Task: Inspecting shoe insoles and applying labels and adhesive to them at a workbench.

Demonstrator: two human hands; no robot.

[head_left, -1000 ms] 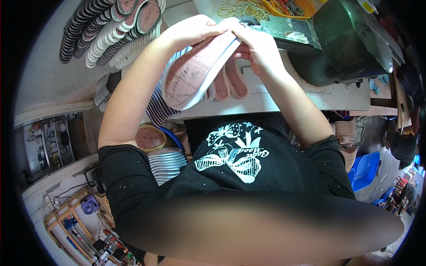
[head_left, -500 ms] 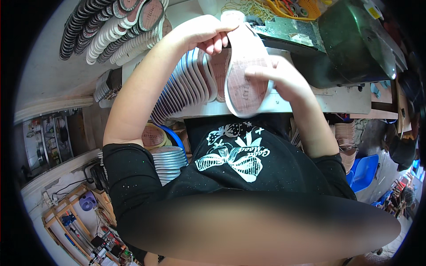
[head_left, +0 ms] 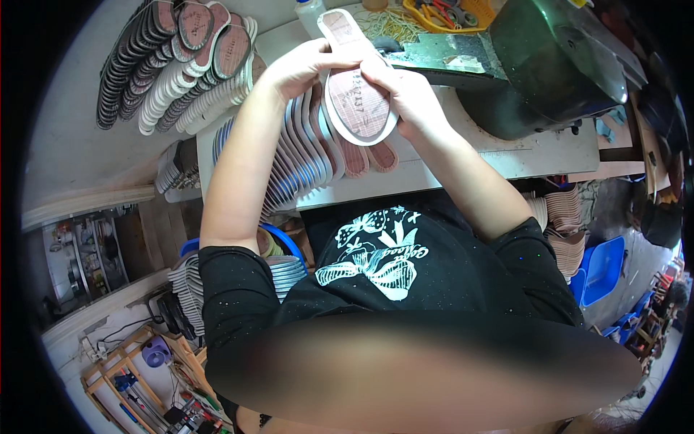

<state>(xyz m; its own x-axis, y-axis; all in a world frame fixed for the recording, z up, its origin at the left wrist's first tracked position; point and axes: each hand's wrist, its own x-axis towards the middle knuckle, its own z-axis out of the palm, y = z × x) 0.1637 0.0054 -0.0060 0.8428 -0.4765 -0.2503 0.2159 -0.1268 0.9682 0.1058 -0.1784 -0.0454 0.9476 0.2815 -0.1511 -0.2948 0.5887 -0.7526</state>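
Observation:
Both hands hold up a shoe insole above the white worktable, its pinkish-brown board face with dark stamped marks toward me and a white rim around it. My left hand grips its left edge at the waist, thumb on the face. From the right, my right hand pinches it, thumb laid across the waist and the other fingers mostly hidden behind. Just below and left, a tight row of insoles stands on edge on the table. Two brownish pieces, one a loose insole, show at the row's right end.
A dark green machine with a flat arm stands at the right. Behind are a yellow basket of tools, tangled yellowish cords and a bottle. Strung soles crowd the far left; a blue bin sits lower right.
The insole has moved left and tilted. My right hand has shifted from its wide lower part up to the waist, and my left hand has come down along its edge.

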